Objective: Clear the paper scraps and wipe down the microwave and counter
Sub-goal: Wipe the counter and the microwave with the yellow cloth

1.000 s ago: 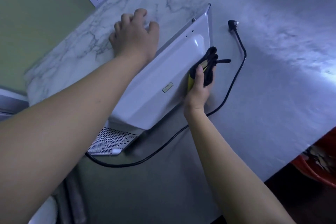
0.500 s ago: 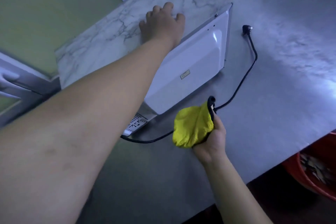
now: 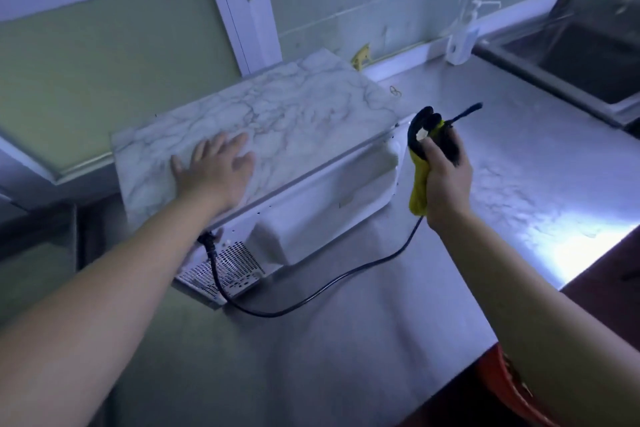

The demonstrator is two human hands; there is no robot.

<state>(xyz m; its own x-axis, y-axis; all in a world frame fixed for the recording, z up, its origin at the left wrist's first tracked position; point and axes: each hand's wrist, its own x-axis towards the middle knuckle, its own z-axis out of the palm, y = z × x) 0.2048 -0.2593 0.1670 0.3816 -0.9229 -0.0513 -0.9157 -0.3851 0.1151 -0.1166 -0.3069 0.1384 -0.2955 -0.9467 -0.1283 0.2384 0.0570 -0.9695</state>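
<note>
Your left hand [image 3: 214,166] lies fingers-spread on the microwave [image 3: 311,121], right hand [image 3: 446,177] curled round yellow cloth [image 3: 417,198] and power cord [image 3: 311,295]; pulling away could yank the microwave.

One microwave [image 3: 322,204], one yellow cloth [image 3: 419,191], one power cord [image 3: 311,295], one soap bottle [image 3: 459,45].

The boxy white microwave [image 3: 329,198] has a smooth, glossy back that looks like painted metal, and its top carries a grey-veined marble pattern with a dull sheen. The perforated metal vent grille [image 3: 228,270] low on the back looks matt. The long black power cord [image 3: 273,314] is smooth and rubbery. The crumpled yellow cloth [image 3: 419,191] looks soft and matt. The wide grey steel counter [image 3: 381,340] is brushed metal, gleaming under glare near its right edge.
</note>
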